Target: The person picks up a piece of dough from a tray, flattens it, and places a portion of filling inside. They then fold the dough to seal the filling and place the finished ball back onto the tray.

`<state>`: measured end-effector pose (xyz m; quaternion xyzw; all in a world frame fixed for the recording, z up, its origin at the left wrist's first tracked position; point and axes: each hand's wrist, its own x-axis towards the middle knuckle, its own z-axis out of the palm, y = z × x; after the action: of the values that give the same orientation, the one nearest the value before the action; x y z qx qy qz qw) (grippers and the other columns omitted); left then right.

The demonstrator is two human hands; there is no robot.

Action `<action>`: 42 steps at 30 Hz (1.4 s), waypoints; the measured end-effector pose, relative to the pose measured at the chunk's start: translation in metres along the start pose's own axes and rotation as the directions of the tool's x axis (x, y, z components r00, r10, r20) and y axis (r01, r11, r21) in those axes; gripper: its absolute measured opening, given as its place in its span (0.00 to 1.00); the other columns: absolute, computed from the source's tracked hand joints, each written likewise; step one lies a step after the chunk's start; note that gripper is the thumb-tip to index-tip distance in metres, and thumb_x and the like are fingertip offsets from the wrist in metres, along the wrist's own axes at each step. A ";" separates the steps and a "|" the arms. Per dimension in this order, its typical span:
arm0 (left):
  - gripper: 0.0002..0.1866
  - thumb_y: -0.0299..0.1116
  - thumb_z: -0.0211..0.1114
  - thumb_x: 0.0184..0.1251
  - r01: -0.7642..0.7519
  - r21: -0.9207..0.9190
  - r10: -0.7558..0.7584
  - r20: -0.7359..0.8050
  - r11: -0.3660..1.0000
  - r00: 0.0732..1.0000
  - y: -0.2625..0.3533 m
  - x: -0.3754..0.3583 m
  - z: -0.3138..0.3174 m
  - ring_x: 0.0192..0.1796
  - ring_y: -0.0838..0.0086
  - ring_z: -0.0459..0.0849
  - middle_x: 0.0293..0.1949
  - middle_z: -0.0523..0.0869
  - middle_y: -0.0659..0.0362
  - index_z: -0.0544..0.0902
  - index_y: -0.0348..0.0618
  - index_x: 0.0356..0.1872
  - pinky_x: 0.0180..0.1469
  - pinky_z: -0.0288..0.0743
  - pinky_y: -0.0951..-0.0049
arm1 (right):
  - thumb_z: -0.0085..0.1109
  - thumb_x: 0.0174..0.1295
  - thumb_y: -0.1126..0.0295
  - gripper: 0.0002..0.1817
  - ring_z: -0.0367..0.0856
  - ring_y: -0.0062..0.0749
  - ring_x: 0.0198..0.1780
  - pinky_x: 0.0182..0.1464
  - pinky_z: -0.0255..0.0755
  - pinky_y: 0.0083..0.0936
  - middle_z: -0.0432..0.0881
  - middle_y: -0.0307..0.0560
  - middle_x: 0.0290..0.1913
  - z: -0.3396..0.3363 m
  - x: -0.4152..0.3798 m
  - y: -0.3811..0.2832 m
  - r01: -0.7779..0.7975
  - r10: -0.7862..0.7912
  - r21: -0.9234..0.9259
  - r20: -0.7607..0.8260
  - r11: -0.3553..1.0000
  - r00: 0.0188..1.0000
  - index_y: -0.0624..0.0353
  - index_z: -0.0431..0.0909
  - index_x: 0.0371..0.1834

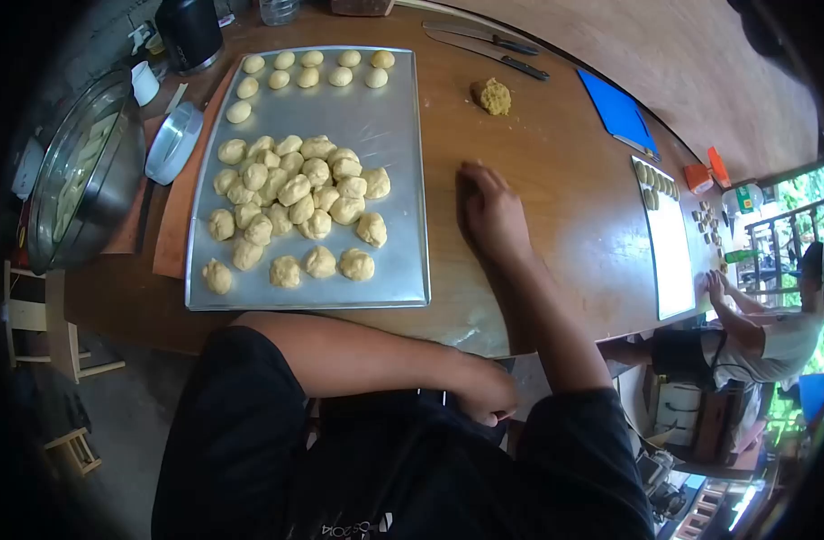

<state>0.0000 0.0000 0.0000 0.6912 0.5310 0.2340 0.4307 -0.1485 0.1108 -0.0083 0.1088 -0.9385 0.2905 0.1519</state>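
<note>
On the brown table, my right hand (495, 216) lies with its fingers curled down against the wood; whatever is under the palm is hidden. My left hand (486, 389) is low in front of my body, just off the table's front edge, its fingers bent inward and mostly out of sight. To the left, a metal tray (331, 115) holds several smooth dough balls (340, 76) along its back and a heap of rougher dough lumps (295, 190) nearer me. A crumbly yellow mound (495, 96) sits beyond my right hand.
A large metal bowl (106, 193), a round lid (174, 144) and a black container (189, 34) stand at left. Knives (525, 67) and a blue board (615, 112) lie at the back. At right, another person (772, 346) works beside a second tray (669, 256).
</note>
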 end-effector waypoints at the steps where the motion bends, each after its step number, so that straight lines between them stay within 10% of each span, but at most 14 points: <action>1: 0.14 0.42 0.69 0.76 -0.029 0.042 0.029 -0.003 0.999 1.000 -0.006 0.002 0.005 0.55 0.47 0.89 0.47 0.92 0.44 0.90 0.43 0.50 0.61 0.81 0.49 | 0.58 0.64 0.78 0.23 0.85 0.59 0.67 0.68 0.81 0.45 0.86 0.63 0.66 -0.003 -0.011 -0.003 0.079 -0.080 -0.025 -0.043 0.997 0.996 0.59 0.84 0.64; 42: 0.14 0.41 0.68 0.76 -0.056 0.015 0.057 -0.031 0.998 0.998 0.004 -0.005 -0.004 0.54 0.45 0.90 0.45 0.93 0.45 0.90 0.40 0.48 0.60 0.81 0.47 | 0.58 0.64 0.79 0.21 0.87 0.60 0.61 0.65 0.83 0.49 0.87 0.61 0.64 -0.002 0.038 0.042 0.073 -0.096 -0.157 -0.143 0.985 0.985 0.62 0.84 0.60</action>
<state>-0.0024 -0.0035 0.0058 0.7051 0.5195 0.2532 0.4109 -0.1954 0.1419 -0.0153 0.1146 -0.9382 0.2191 0.2421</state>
